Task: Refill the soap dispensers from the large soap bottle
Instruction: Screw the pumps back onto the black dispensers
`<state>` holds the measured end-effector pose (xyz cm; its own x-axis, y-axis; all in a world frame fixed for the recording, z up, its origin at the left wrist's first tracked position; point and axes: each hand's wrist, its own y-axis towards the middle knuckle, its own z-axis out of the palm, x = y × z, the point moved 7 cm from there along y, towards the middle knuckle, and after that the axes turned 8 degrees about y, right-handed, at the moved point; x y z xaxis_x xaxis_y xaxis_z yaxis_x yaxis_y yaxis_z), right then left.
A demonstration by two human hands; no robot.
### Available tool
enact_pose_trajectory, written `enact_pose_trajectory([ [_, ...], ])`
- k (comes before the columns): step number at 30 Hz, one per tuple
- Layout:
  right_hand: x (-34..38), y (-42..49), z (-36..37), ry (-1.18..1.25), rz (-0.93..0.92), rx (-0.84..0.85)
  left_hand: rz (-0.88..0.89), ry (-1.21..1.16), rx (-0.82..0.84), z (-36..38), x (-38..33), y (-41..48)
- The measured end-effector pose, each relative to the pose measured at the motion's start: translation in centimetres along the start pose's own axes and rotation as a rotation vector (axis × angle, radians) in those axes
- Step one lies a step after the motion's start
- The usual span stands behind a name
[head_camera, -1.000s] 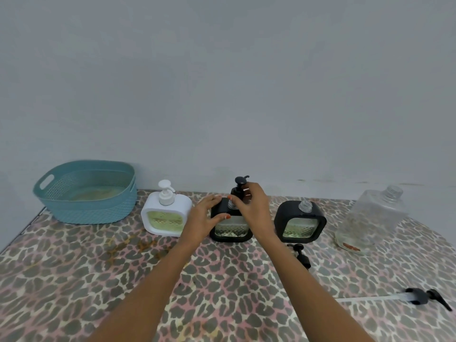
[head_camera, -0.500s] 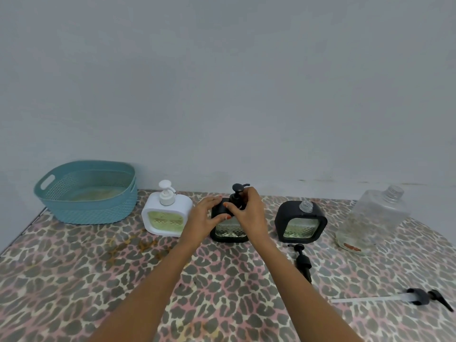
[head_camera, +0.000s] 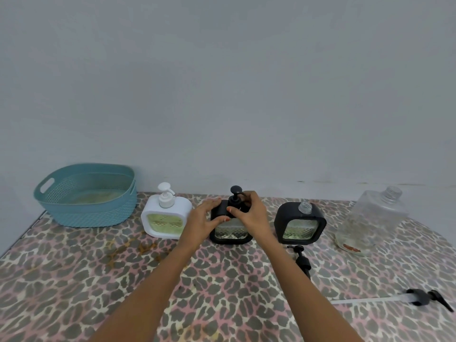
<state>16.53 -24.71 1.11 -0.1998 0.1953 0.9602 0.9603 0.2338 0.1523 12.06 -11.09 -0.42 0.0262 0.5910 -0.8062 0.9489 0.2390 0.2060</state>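
Three square soap dispensers stand in a row near the wall. The white dispenser [head_camera: 165, 218] on the left has its white pump fitted. My left hand [head_camera: 202, 218] holds the left side of the middle black dispenser [head_camera: 230, 233]. My right hand [head_camera: 249, 211] pinches the collar of its black pump [head_camera: 235, 197], which sits in the neck. The right black dispenser [head_camera: 299, 223] has a bare threaded neck, and its black pump [head_camera: 302, 259] lies on the table in front. The large clear soap bottle [head_camera: 372, 218] stands uncapped at the far right, nearly empty.
A teal plastic basket [head_camera: 86, 196] sits at the back left. A long pump with a clear tube [head_camera: 417, 297] lies at the right near the table's edge. The table [head_camera: 98, 280] has a leopard-print cover, and a grey wall rises right behind the row.
The black pump has come down into the middle dispenser's neck. My right hand has lowered with it and turned on the collar. My left hand has kept its hold.
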Motion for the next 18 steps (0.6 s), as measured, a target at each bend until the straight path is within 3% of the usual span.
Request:
enact_pose_trajectory([
  [8,0.54,-0.71,0.91,0.057,0.009,0.125,-0.005,-0.019,-0.006,0.02,0.13,0.08],
  [14,-0.34,-0.26,0.52,0.041,0.021,-0.048,0.012,-0.030,-0.013,-0.05,-0.02,-0.08],
  [18,0.51,-0.75,0.98,0.089,-0.036,0.021,0.020,-0.034,-0.019,-0.07,-0.03,-0.08],
])
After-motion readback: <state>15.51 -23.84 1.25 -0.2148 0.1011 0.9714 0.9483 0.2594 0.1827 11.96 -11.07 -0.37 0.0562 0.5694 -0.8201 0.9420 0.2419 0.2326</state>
